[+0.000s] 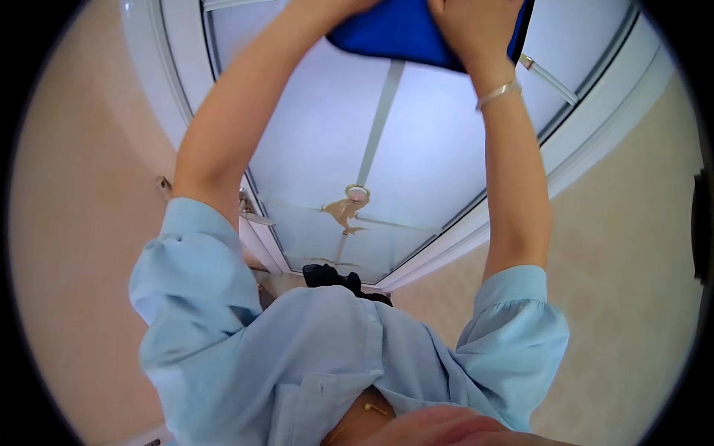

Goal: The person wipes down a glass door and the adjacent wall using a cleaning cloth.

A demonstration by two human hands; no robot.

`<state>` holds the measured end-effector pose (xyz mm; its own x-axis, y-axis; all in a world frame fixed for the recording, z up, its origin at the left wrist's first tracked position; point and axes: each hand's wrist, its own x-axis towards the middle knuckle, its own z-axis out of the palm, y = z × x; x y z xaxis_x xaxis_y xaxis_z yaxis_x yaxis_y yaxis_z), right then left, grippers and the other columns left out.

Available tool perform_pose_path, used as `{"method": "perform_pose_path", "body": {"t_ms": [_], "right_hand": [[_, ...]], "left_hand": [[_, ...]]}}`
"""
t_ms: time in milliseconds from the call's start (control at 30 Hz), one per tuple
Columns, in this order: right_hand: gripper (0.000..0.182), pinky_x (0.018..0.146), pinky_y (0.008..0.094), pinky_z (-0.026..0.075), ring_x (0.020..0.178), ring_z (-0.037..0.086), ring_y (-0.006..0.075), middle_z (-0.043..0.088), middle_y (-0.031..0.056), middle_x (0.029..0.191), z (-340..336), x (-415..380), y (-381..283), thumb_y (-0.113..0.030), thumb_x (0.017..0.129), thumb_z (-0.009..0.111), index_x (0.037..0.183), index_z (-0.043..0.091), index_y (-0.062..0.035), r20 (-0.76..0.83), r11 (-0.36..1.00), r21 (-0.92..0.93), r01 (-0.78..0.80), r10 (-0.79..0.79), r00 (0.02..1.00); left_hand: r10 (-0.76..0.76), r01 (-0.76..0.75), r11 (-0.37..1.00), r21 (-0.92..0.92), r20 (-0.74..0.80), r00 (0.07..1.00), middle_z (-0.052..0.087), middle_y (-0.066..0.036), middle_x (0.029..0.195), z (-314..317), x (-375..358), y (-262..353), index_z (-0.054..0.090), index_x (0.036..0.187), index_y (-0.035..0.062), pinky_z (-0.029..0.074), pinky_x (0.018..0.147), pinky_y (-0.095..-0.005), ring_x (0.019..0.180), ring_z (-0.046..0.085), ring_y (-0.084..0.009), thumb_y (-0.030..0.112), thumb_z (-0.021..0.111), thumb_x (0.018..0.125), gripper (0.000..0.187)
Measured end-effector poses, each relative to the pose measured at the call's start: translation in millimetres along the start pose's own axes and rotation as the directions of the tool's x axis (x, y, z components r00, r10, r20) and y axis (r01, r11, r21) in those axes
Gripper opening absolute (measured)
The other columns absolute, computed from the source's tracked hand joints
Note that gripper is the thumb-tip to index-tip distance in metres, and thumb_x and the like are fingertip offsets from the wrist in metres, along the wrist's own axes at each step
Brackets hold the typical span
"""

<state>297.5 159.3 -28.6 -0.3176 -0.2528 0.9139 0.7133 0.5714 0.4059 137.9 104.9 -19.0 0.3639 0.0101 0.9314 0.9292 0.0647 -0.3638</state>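
Note:
A blue cloth-like item (401, 33) with a black edge is at the top of the view, in front of frosted glass and cut off by the frame. My right hand (480, 30) lies over its right part, the thumb side against the blue surface; the other fingers run out of view. At its upper left corner is my left hand (346, 6), mostly beyond the top edge, with its fingers hidden. Both arms reach up and forward. A bracelet (498, 94) circles my right wrist.
The glass panel (312, 141) has a white frame (595, 141), grey strips and a dolphin-shaped decoration (344, 212). A metal handle (256, 218) is at its lower left. Something black (331, 277) shows below. Beige wall (82, 223) stands at the left.

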Motion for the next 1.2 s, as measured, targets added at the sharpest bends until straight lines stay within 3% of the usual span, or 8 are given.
{"method": "perform_pose_path", "body": {"t_ms": [100, 333, 533, 600, 733, 767, 967, 1200], "right_hand": [[0.066, 0.115, 0.0649, 0.017, 0.140, 0.039, 0.0283, 0.046, 0.0103, 0.148, 3.7, -75.8, -37.9, -0.038, 0.087, 0.064, 0.147, 0.046, -0.0175, 0.216, 0.997, 0.075, 0.022, -0.038, 0.976], [0.062, 0.115, 0.0595, 0.023, 0.129, 0.051, 0.0214, 0.059, 0.0034, 0.132, -0.4, -204.2, -130.5, -0.025, 0.082, 0.067, 0.142, 0.052, -0.0155, 0.436, 0.932, 0.355, 0.070, -0.231, 0.870], [0.068, 0.116, 0.0595, 0.018, 0.139, 0.041, 0.0203, 0.047, 0.0037, 0.148, 25.4, -71.5, -121.0, -0.032, 0.083, 0.068, 0.147, 0.047, -0.0229, 0.233, 0.962, 0.259, 0.091, -0.154, 0.960], [0.071, 0.116, 0.0597, 0.019, 0.142, 0.038, 0.0243, 0.043, 0.0091, 0.151, 20.1, -25.6, -124.5, -0.031, 0.082, 0.069, 0.146, 0.045, -0.0143, 0.226, 0.971, 0.228, 0.066, -0.119, 0.967], [0.069, 0.117, 0.0583, 0.020, 0.142, 0.038, 0.0236, 0.045, 0.0080, 0.150, 23.5, -30.2, -141.0, -0.030, 0.082, 0.068, 0.145, 0.046, -0.0127, 0.227, 0.966, 0.250, 0.070, -0.129, 0.965], [0.071, 0.116, 0.0588, 0.019, 0.143, 0.038, 0.0203, 0.044, 0.0033, 0.152, 34.1, -41.0, -144.6, -0.033, 0.083, 0.068, 0.148, 0.045, -0.0183, 0.230, 0.965, 0.248, 0.091, -0.150, 0.961], [0.062, 0.120, 0.0501, 0.020, 0.141, 0.040, 0.0165, 0.049, -0.0005, 0.148, 40.8, -73.3, -172.9, -0.028, 0.085, 0.065, 0.144, 0.050, -0.0153, 0.294, 0.914, 0.334, 0.230, -0.333, 0.896], [0.056, 0.118, 0.0530, 0.022, 0.141, 0.040, 0.0240, 0.051, 0.0106, 0.145, 59.8, 40.8, -191.1, -0.022, 0.086, 0.060, 0.138, 0.053, -0.0033, 0.045, 0.928, 0.290, 0.235, -0.258, 0.965]], "left_hand": [[-0.053, 0.062, 0.998, -0.029, 0.228, 0.972, 0.039, -0.011, 0.155, -17.8, -84.5, 12.7, 0.046, 0.147, 0.0176, 0.022, 0.114, -0.0591, 0.145, 0.032, -0.0299, 0.036, 0.060, 0.091, 0.061], [-0.139, 0.186, 0.978, -0.094, 0.371, 0.918, 0.048, -0.009, 0.146, -30.2, -305.5, 36.8, 0.062, 0.132, 0.0213, 0.014, 0.114, -0.0671, 0.143, 0.036, -0.0323, 0.045, 0.068, 0.084, 0.054], [-0.262, 0.273, 0.962, -0.022, 0.214, 0.941, 0.042, -0.010, 0.152, -38.3, -178.7, -34.8, 0.051, 0.143, 0.0195, 0.019, 0.114, -0.0618, 0.145, 0.032, -0.0313, 0.037, 0.063, 0.089, 0.059], [-0.280, 0.285, 0.959, 0.003, 0.187, 0.942, 0.038, -0.011, 0.156, -43.6, -139.4, -57.9, 0.046, 0.147, 0.0183, 0.026, 0.111, -0.0591, 0.145, 0.031, -0.0318, 0.033, 0.062, 0.089, 0.062], [-0.301, 0.339, 0.933, -0.120, 0.254, 0.919, 0.034, -0.015, 0.157, -44.0, -162.2, -56.2, 0.043, 0.149, 0.0124, 0.026, 0.114, -0.0538, 0.146, 0.029, -0.0349, 0.025, 0.059, 0.091, 0.062], [-0.292, 0.295, 0.955, 0.001, 0.151, 0.944, 0.042, -0.003, 0.154, -32.5, -175.7, -65.7, 0.051, 0.144, 0.0274, 0.016, 0.114, -0.0642, 0.145, 0.033, -0.0269, 0.043, 0.064, 0.086, 0.061], [-0.336, 0.351, 0.934, -0.072, 0.160, 0.928, 0.032, -0.020, 0.158, -45.2, -248.2, -55.3, 0.049, 0.143, 0.0079, 0.010, 0.116, -0.0634, 0.147, 0.027, -0.0384, 0.034, 0.066, 0.086, 0.064], [-0.359, 0.358, 0.929, -0.091, 0.004, 0.933, 0.027, -0.025, 0.158, -42.8, -155.5, -129.5, 0.033, 0.150, -0.0001, 0.022, 0.118, -0.0539, 0.147, 0.024, -0.0398, 0.016, 0.055, 0.091, 0.065]]}}
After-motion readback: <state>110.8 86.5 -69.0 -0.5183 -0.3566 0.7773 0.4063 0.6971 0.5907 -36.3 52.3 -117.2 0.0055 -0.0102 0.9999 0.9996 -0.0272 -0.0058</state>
